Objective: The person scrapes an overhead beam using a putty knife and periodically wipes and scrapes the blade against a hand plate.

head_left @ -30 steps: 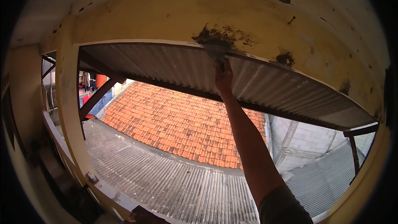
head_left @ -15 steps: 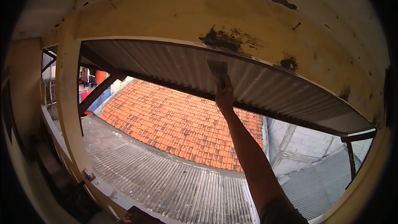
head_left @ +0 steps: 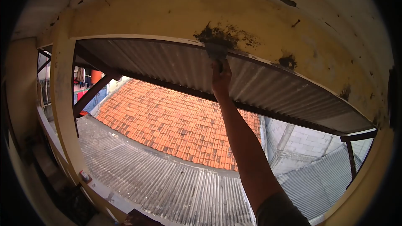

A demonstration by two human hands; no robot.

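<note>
My right hand (head_left: 222, 77), at the end of a raised arm, is closed around the handle of a scraper (head_left: 216, 51). The scraper's wide flat blade points upward. Its top edge lies at the lower edge of the yellow beam (head_left: 138, 14), against a dark patch (head_left: 222, 34) of bared or stained surface. Exactly how the blade meets the surface is hard to make out. A smaller dark patch (head_left: 287, 60) shows further right on the beam. My left hand is out of view.
Under the beam runs a corrugated awning (head_left: 167, 60) on dark supports. A yellow column (head_left: 65, 92) stands left, and a small can-like item (head_left: 85, 176) sits on the ledge (head_left: 109, 196). Below lie an orange tiled roof (head_left: 176, 121) and grey corrugated roofing (head_left: 159, 171).
My right hand has risen with the scraper, bringing its blade from below the beam up to the dark patch. The whole view has shifted slightly.
</note>
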